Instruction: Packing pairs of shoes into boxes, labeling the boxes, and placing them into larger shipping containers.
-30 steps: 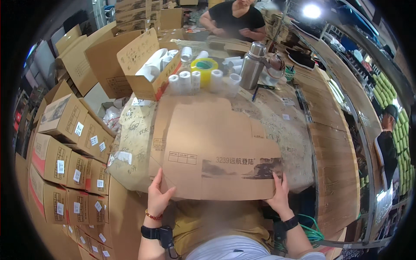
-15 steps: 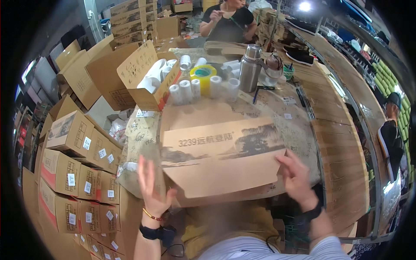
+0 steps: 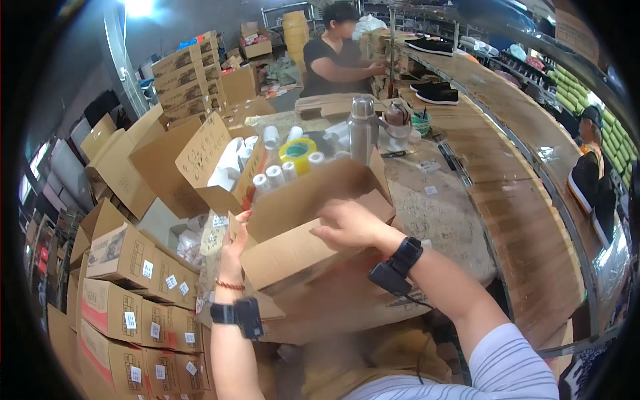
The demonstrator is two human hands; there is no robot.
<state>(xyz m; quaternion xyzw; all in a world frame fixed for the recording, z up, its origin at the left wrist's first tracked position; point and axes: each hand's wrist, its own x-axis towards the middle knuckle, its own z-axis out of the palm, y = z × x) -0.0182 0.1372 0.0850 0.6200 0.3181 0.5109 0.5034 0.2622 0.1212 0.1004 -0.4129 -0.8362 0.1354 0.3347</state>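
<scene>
A brown cardboard box [image 3: 293, 257], partly folded up, sits tilted on the near side of the table. Its back panel stands upright and its front panel is bent inward. At the box's left end, my left hand [image 3: 235, 250] grips the side flap, with some fingers hidden behind it. My right hand [image 3: 353, 223] reaches across to the folded front panel, fingers curled against its upper edge and slightly blurred. Both wrists wear black bands with small devices.
Behind the box stand white paper rolls [image 3: 275, 176], a yellow tape roll [image 3: 298, 153] and a steel flask [image 3: 363, 130]. An open carton [image 3: 223, 170] sits left of them, above stacked boxes [image 3: 127, 313]. Wooden shelving [image 3: 527, 247] runs along the right. A co-worker [image 3: 337, 57] stands beyond the table.
The flat printed cardboard now has raised, folded panels. My left hand has taken hold of its left end; my right hand has moved left onto the front panel. The view has shifted.
</scene>
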